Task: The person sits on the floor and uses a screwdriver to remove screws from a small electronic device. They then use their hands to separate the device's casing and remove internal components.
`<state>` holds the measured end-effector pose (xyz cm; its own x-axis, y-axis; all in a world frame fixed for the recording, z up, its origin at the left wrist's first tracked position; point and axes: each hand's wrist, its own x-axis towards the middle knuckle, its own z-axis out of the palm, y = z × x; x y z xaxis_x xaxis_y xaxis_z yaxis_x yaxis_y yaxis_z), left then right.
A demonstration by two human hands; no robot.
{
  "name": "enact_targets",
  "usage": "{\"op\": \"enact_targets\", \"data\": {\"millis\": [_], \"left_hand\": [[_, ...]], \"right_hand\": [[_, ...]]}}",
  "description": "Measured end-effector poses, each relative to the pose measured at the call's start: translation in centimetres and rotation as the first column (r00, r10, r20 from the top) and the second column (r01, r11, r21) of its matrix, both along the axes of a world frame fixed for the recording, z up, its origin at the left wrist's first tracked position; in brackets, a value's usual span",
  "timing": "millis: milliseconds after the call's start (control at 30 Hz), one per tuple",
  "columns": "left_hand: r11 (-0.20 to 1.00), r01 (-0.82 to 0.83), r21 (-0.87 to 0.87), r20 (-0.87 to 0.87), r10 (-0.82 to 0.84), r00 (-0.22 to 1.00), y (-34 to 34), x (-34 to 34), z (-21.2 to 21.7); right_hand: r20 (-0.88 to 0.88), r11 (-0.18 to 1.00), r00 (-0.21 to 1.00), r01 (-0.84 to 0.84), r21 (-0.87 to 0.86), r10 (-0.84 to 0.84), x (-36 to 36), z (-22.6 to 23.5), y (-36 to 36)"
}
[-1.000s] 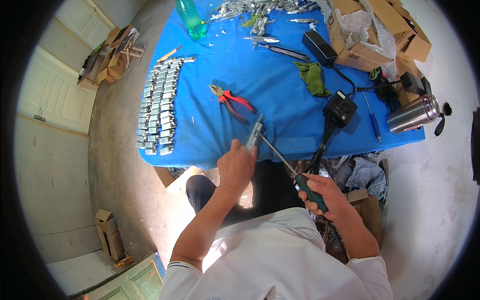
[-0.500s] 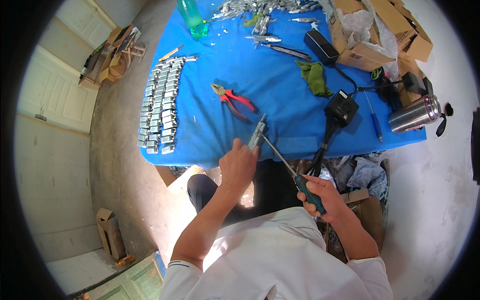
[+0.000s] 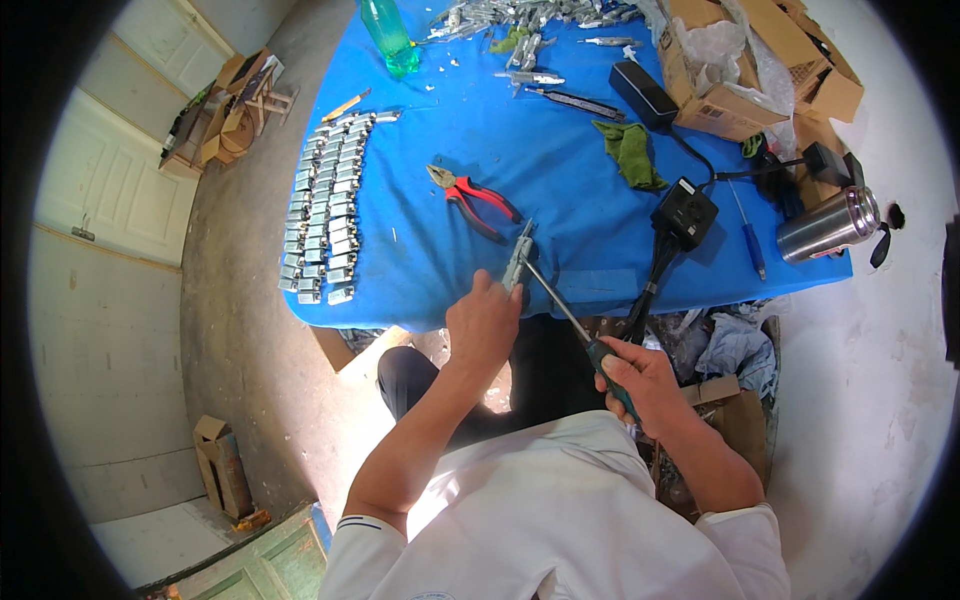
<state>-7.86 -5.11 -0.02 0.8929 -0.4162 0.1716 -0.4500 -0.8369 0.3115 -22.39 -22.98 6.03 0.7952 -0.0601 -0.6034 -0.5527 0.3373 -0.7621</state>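
My left hand (image 3: 484, 322) is closed on a slim grey metal part (image 3: 517, 262) at the near edge of the blue-covered table (image 3: 420, 270). In my right hand (image 3: 640, 385) is a screwdriver (image 3: 575, 322) with a dark green handle, its shaft slanting up and left. The screwdriver's tip meets the side of the metal part; the exact contact point is too small to make out. Just beyond the part lie pliers (image 3: 472, 200) with red handles, jaws pointing away to the left.
Rows of small shiny metal pieces (image 3: 325, 215) cover the table's left side. Loose grey metal parts (image 3: 530, 15) pile up at the far edge, near a green bottle (image 3: 388, 38). To the right are a green cloth (image 3: 630, 155), a black socket box (image 3: 686, 212) and a steel flask (image 3: 828, 226).
My right hand has turned the screwdriver handle slightly, its fingers shifting around the grip. The whole view has shifted a little; the left hand keeps its hold on the metal part.
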Motion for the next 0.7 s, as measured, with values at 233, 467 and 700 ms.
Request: {"op": "enact_targets", "data": {"millis": [233, 467, 700], "left_hand": [[1.0, 0.004, -0.023, 0.024, -0.003, 1.0, 0.2, 0.1, -0.5], [0.998, 0.025, -0.059, 0.017, -0.024, 1.0, 0.3, 0.0, -0.7], [0.998, 0.007, -0.057, -0.004, -0.007, 1.0, 0.2, 0.0, -0.4]], "right_hand": [[-0.108, 0.935, 0.99, 0.119, 0.334, -0.087, -0.3, -1.7, -1.2], [-0.057, 0.893, 0.995, 0.099, 0.44, -0.083, -0.3, -3.8, -2.8], [0.012, 0.988, 0.995, -0.1, 0.119, 0.1, 2.2, -0.4, -4.8]]}}
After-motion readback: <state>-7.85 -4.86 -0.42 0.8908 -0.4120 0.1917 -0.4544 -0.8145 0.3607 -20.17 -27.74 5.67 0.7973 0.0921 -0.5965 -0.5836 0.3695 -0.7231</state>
